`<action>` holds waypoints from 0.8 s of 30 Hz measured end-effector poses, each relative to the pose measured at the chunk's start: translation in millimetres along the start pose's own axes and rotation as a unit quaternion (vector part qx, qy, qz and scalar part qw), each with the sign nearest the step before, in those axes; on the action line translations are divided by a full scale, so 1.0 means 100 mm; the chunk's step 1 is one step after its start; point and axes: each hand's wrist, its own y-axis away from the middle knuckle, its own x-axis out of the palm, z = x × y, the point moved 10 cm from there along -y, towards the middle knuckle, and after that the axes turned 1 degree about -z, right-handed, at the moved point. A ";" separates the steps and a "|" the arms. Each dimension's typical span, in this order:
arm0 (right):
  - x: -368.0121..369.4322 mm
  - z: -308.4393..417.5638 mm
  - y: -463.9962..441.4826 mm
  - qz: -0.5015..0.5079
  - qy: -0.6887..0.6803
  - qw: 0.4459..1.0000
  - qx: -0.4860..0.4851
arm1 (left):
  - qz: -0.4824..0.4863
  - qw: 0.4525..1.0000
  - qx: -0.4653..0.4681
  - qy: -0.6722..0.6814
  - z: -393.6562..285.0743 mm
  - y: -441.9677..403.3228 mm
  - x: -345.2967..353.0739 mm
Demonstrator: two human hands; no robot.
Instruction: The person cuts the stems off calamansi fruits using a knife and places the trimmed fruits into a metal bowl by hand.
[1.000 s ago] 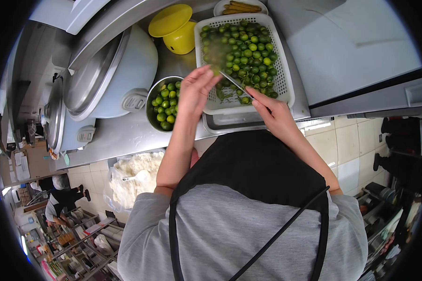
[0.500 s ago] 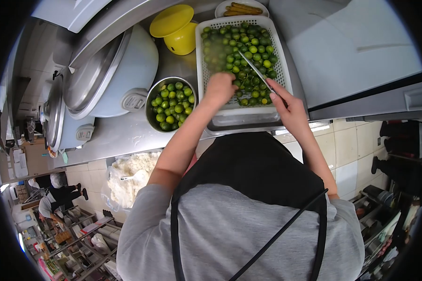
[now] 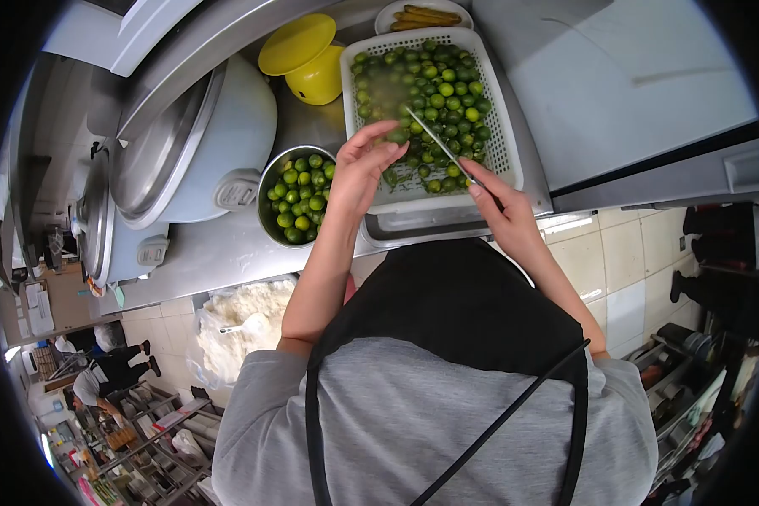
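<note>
My right hand is closed round the handle of a knife, whose blade points up and left over the limes. Above the near left part of a white perforated basket, my left hand has its thumb and fingers curled round a green lime near the blade. Many small green limes lie in the basket, with loose leafy bits at its near end. To the left of my left forearm, a round metal bowl holds several more limes.
A yellow container and two large cookers stand at the left. Behind the basket is a plate of long brown food. A metal tray lies under the basket's near edge. Below is a bag of white grains; another person is far left.
My left hand has come up out of the limes, back toward the left, now with a lime at its fingertips. My right hand has moved the knife slightly left and down.
</note>
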 end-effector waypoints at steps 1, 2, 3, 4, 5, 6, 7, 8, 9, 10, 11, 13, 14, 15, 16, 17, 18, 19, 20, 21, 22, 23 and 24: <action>0.03 0.00 -0.01 0.002 0.000 1.000 0.000 | -0.020 1.000 0.018 0.000 -0.03 0.02 -0.01; 0.07 0.00 -0.01 0.015 0.010 1.000 0.004 | -0.040 0.999 0.036 -0.001 -0.07 0.04 -0.04; 0.12 -0.01 -0.01 0.027 0.020 0.999 0.008 | -0.042 0.998 0.037 -0.001 -0.06 0.05 -0.06; 0.14 -0.02 -0.01 0.029 0.020 0.999 0.007 | -0.044 0.998 0.048 0.000 -0.06 0.05 -0.08; 0.15 -0.02 -0.01 0.025 0.029 0.999 -0.005 | -0.045 0.997 0.058 0.001 -0.07 0.05 -0.09; 0.16 0.00 0.00 0.022 0.037 0.999 -0.016 | -0.046 0.997 0.059 0.001 -0.08 0.05 -0.08; 0.16 0.00 0.01 0.022 0.036 0.999 -0.017 | -0.062 0.996 0.056 0.001 -0.10 0.06 -0.09; 0.17 0.00 0.02 0.030 0.031 0.999 -0.010 | -0.077 0.996 0.054 0.001 -0.11 0.06 -0.10; 0.19 -0.01 0.03 0.038 0.026 0.999 -0.003 | -0.077 0.996 0.054 0.001 -0.11 0.06 -0.10; 0.20 -0.02 0.03 0.037 0.026 0.999 -0.003 | -0.085 0.995 0.050 -0.003 -0.11 0.06 -0.11; 0.19 0.00 0.04 0.029 0.034 0.999 -0.019 | -0.092 0.995 0.047 -0.007 -0.11 0.06 -0.12; 0.18 0.03 0.04 0.021 0.041 0.998 -0.035 | -0.093 0.995 0.042 -0.018 -0.10 0.06 -0.09; 0.17 0.00 0.02 0.017 0.065 0.998 -0.021 | -0.094 0.994 0.039 -0.028 -0.08 0.07 -0.07; 0.16 -0.03 -0.01 0.014 0.088 0.996 -0.007 | -0.094 0.994 0.038 -0.028 -0.05 0.09 -0.04; 0.15 -0.06 -0.06 0.014 0.088 0.996 -0.007 | -0.060 0.996 0.019 -0.056 0.02 0.12 0.08; 0.11 -0.12 -0.12 -0.004 0.107 0.994 0.003 | -0.026 0.996 0.000 -0.085 0.09 0.14 0.18; 0.07 -0.16 -0.16 -0.023 0.125 0.992 0.012 | -0.025 0.996 -0.001 -0.085 0.12 0.16 0.22; 0.06 -0.15 -0.17 -0.024 0.125 0.992 0.012 | -0.026 0.997 0.000 -0.075 0.15 0.16 0.24; 0.04 -0.11 -0.18 -0.032 0.098 0.995 -0.007 | -0.027 0.998 0.002 -0.065 0.17 0.17 0.26; 0.04 -0.05 -0.19 -0.038 0.070 0.996 -0.026 | -0.030 0.998 0.004 -0.056 0.17 0.17 0.25; 0.03 -0.02 -0.16 -0.038 0.070 0.996 -0.026 | -0.055 0.996 0.017 -0.062 0.09 0.14 0.14; 0.08 -0.03 -0.10 -0.005 0.074 0.997 0.000 | -0.054 0.997 0.017 -0.061 0.06 0.10 0.10; 0.11 -0.06 -0.05 0.013 0.076 0.997 0.013 | -0.075 0.995 0.042 -0.056 -0.02 0.09 0.02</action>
